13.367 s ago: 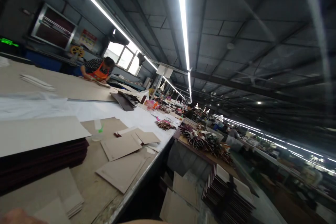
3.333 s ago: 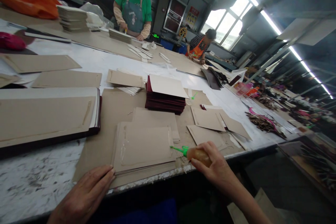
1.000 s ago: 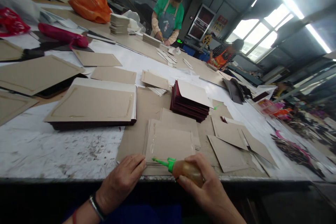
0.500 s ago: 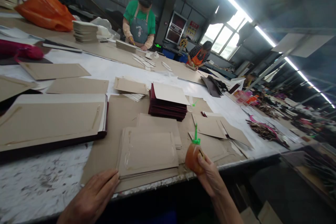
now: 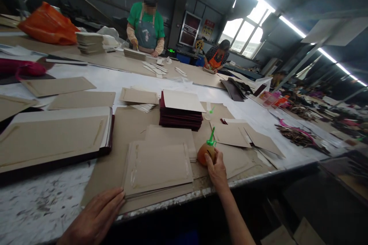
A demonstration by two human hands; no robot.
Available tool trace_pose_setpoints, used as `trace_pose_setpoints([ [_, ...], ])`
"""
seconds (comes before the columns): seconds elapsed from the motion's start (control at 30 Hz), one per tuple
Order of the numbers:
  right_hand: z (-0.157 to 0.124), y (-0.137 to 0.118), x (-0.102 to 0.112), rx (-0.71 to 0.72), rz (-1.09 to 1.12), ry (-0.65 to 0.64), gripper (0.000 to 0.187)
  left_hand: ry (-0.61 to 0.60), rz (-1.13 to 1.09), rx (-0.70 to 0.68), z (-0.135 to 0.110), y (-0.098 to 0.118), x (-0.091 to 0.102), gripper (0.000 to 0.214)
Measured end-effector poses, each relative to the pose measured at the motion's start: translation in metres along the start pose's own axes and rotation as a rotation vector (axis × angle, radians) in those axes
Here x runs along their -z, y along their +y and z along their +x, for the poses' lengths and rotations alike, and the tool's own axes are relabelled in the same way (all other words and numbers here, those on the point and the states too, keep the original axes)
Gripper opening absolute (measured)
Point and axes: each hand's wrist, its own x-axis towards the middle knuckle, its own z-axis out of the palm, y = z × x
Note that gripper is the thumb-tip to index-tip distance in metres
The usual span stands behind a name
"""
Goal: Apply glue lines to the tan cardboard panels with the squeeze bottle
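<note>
My right hand (image 5: 217, 170) is wrapped round a squeeze glue bottle (image 5: 203, 154) with a brownish-orange body and a green nozzle pointing up. The bottle is just right of a small stack of tan cardboard sheets (image 5: 161, 166). Shiny glue lines run along the left and right sides of the top sheet. With its fingers stretched out, my left hand (image 5: 96, 214) touches the stack's lower left corner. Behind the stack stands a pile of maroon covers (image 5: 180, 119), with a pale sheet (image 5: 184, 100) on top.
A larger glue-marked board pile (image 5: 51, 138) lies at left. Loose cardboard pieces (image 5: 231, 136) lie to the right. Across the table, one person in a green shirt (image 5: 146, 23) and another in an orange apron (image 5: 215, 59) work. The table's front edge (image 5: 172, 203) is close to me.
My right hand has moved up and inward over the table with the glue bottle, which now tilts slightly. My left hand stays at the cardboard's corner. The view has shifted slightly.
</note>
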Motion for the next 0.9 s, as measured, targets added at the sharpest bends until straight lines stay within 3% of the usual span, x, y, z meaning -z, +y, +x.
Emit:
trace_pose_setpoints([
  [0.23, -0.037, -0.022, 0.025, 0.014, -0.240, 0.048, 0.038, 0.025, -0.024, -0.001, 0.000, 0.000, -0.002, 0.034],
  [0.37, -0.068, -0.043, 0.019, 0.023, -0.254, -0.063, 0.027, 0.024, -0.019, -0.001, -0.001, 0.000, -0.003, 0.034],
  [0.5, -0.084, -0.057, 0.004, 0.013, -0.170, -0.177, 0.028, -0.006, -0.016, -0.015, -0.005, -0.003, -0.005, 0.033],
  [0.63, -0.086, -0.060, -0.001, -0.072, -0.062, -0.194, 0.030, 0.008, -0.032, -0.012, -0.007, -0.003, -0.005, 0.034],
  [0.9, -0.076, -0.064, 0.002, -0.394, 0.309, -0.185, 0.037, 0.037, -0.087, 0.044, 0.006, 0.005, 0.001, 0.030],
])
